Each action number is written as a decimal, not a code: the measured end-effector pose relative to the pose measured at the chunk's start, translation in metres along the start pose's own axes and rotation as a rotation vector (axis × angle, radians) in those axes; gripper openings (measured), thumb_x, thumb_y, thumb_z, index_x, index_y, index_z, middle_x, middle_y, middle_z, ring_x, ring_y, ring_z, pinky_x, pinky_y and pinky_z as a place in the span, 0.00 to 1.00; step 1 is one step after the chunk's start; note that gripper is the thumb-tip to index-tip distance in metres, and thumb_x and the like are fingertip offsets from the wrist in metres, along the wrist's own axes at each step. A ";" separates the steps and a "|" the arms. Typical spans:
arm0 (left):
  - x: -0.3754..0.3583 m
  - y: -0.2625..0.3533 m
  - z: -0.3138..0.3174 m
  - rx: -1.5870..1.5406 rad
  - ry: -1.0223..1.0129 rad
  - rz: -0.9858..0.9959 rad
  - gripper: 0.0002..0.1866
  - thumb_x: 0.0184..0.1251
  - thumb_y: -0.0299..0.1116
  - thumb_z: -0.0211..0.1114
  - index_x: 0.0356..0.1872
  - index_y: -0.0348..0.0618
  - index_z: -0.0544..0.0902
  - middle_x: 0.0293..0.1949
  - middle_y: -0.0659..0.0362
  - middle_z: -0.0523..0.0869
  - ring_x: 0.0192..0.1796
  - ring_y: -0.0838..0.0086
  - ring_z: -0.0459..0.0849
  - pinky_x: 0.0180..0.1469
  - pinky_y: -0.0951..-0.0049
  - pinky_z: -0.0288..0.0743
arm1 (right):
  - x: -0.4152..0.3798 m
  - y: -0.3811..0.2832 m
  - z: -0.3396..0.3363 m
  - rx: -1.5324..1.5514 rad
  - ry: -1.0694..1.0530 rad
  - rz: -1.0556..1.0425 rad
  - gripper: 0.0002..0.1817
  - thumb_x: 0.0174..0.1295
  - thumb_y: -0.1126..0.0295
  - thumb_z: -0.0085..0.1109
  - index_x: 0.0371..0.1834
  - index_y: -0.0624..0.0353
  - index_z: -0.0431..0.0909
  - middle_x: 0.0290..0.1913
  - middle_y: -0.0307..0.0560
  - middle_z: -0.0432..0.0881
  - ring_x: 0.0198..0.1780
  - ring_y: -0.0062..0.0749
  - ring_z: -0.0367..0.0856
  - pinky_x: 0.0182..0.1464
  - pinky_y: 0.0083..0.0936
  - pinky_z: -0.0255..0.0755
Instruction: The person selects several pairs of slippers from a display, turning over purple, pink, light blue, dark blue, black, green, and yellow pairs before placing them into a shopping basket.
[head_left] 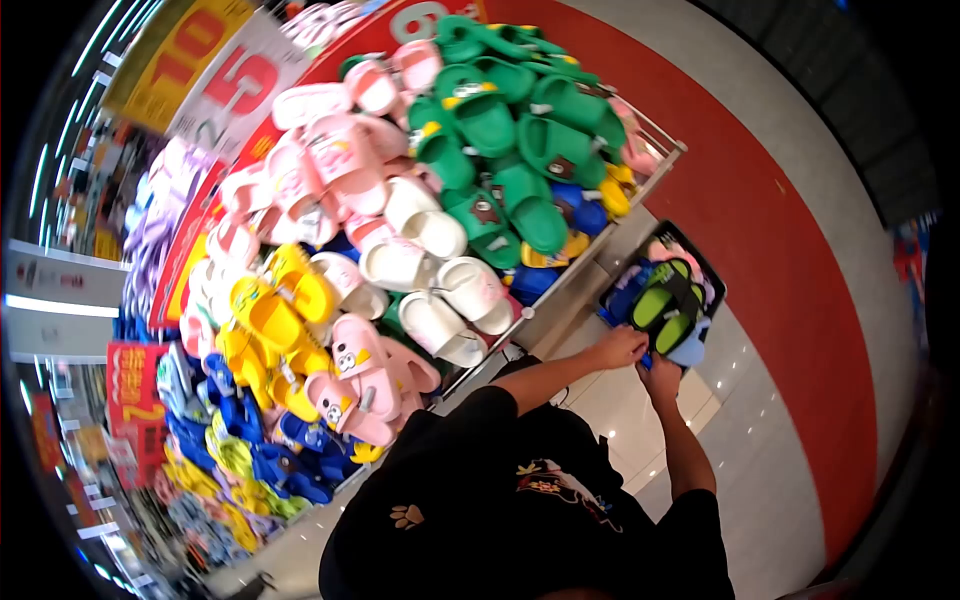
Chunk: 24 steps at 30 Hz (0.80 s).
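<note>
My left hand [622,347] is closed at the near edge of a black basket [716,284]. Right beside it, my right hand [661,376] has its fingers curled in, close to the same edge. A bit of blue [647,359] shows between the two hands; what it belongs to is too small to tell. Inside the basket lies a pair of black and lime-green slippers [668,308], on top of blue and pink items. A light-blue piece [690,346] sits by my right hand.
On my left is a big display bin heaped with green slippers [545,150], white slippers [437,325], pink slippers [345,165] and yellow slippers [275,310]. Its metal rail [570,285] runs beside the basket. Price signs [225,90] stand behind. A red floor strip [800,300] curves along the right.
</note>
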<state>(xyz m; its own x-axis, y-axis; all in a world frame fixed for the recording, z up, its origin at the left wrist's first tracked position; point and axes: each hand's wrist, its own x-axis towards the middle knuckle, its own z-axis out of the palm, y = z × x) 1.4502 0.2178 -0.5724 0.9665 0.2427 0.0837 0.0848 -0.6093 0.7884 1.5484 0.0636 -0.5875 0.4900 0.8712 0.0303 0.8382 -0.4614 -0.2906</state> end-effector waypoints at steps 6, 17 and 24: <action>-0.062 0.031 -0.138 -0.077 0.358 0.005 0.15 0.64 0.31 0.58 0.51 0.41 0.75 0.50 0.50 0.77 0.56 0.55 0.75 0.59 0.60 0.68 | 0.004 0.004 -0.006 0.025 -0.089 0.059 0.16 0.53 0.57 0.64 0.24 0.60 0.77 0.19 0.58 0.78 0.23 0.55 0.79 0.28 0.46 0.71; -0.284 0.127 -0.400 0.768 1.325 -0.579 0.15 0.64 0.29 0.57 0.51 0.36 0.76 0.50 0.43 0.78 0.56 0.49 0.73 0.59 0.57 0.66 | 0.008 -0.006 -0.023 0.089 -0.201 0.101 0.18 0.52 0.55 0.63 0.27 0.63 0.79 0.25 0.60 0.81 0.29 0.58 0.80 0.33 0.49 0.71; -0.311 0.092 -0.426 1.231 1.039 -0.944 0.21 0.62 0.40 0.59 0.54 0.43 0.78 0.51 0.39 0.76 0.57 0.47 0.71 0.63 0.47 0.58 | 0.015 -0.017 -0.036 0.036 -0.202 0.110 0.20 0.51 0.53 0.62 0.26 0.63 0.79 0.25 0.59 0.81 0.28 0.56 0.81 0.32 0.45 0.73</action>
<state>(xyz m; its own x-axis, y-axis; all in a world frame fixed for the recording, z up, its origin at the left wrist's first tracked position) 1.0540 0.4075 -0.2664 0.0265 0.7979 0.6022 0.9994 -0.0353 0.0028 1.5496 0.0787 -0.5478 0.5170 0.8336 -0.1947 0.7716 -0.5522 -0.3156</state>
